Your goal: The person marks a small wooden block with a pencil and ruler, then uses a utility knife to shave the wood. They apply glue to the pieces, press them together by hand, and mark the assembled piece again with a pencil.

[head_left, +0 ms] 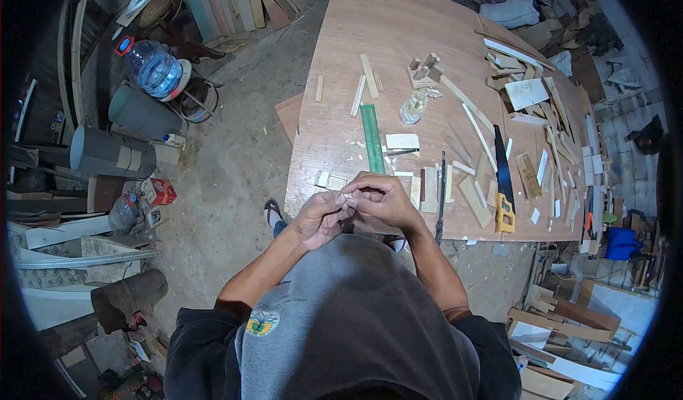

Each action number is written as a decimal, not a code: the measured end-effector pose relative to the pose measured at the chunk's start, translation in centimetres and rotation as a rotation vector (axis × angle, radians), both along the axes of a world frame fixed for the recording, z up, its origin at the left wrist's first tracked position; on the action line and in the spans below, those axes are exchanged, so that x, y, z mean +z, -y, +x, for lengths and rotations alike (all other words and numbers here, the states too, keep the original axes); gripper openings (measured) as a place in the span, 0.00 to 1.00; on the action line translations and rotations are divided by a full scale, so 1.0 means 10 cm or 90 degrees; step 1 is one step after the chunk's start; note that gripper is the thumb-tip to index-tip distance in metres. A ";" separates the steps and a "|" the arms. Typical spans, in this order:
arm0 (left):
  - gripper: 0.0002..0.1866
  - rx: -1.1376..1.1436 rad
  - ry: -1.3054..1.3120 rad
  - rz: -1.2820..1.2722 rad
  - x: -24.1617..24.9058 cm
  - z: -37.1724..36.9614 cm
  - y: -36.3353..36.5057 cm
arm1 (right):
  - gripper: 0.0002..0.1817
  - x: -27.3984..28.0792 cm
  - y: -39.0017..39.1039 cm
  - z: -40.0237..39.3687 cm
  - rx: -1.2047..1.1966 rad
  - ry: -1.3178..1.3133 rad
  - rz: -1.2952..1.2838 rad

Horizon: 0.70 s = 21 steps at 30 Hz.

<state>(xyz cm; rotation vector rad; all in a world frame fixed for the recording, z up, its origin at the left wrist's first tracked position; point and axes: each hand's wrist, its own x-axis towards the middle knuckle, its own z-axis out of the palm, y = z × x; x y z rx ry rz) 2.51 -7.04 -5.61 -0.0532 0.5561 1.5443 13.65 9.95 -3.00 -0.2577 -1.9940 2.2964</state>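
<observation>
My left hand (319, 217) and my right hand (380, 199) meet in front of my chest, at the near edge of the wooden table (334, 37). Both have their fingers pinched together around a small whitish piece (347, 197), too small to make out. Just beyond my left hand lies a small pale rectangular frame (331, 180). A green ruler (373, 138) points away from my right hand. To its right are a white block (403, 141) and a clear jar (413, 107).
A handsaw (504, 186) with a yellow handle lies on the table's right side, near a dark thin rod (442, 193) and wood strips. Scrap wood (526, 94) is piled at the far right. A large water bottle (153, 69) stands on the left.
</observation>
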 end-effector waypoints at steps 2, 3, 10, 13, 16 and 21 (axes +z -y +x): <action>0.12 -0.013 0.005 -0.009 -0.01 0.00 0.01 | 0.12 0.01 0.03 0.01 -0.013 0.005 -0.033; 0.12 -0.013 0.006 -0.008 -0.02 0.00 0.01 | 0.11 0.02 0.04 0.02 -0.023 0.008 -0.013; 0.12 -0.011 -0.008 -0.025 0.05 0.03 0.02 | 0.07 -0.02 0.10 0.07 -0.054 0.038 0.023; 0.12 -0.008 -0.029 -0.026 0.04 0.03 0.04 | 0.08 -0.01 0.13 0.10 -0.077 0.072 -0.021; 0.12 0.001 -0.072 -0.042 -0.08 0.05 0.04 | 0.09 0.06 0.07 0.10 -0.049 0.008 0.288; 0.11 0.003 -0.071 -0.063 -0.02 0.06 0.03 | 0.10 0.16 0.11 0.10 -0.063 -0.037 0.390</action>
